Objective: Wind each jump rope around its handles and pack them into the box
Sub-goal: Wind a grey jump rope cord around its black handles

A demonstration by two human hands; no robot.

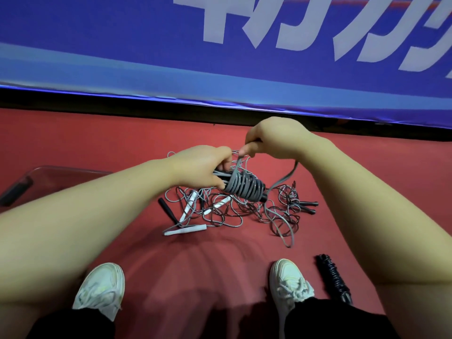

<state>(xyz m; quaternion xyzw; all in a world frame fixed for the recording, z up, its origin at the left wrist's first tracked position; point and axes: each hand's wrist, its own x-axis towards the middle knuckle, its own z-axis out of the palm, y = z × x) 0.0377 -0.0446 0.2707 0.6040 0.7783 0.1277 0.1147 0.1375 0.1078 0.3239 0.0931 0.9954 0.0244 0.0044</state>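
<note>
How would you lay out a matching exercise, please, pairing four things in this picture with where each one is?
Things:
1. grey rope
2. wound black rope
3. white handle
4. clear box

Places:
A. far left on the floor
B. beside the right shoe
C. coiled on handles in the left hand
D. at the tangle's near edge

Pairs: 1-C, 2-B, 3-D, 4-A

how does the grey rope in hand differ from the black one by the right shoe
The grey rope is in the left hand, its loose tail in the right hand; the black rope lies on the floor, looks fully wound. Both coil round handles.
</note>
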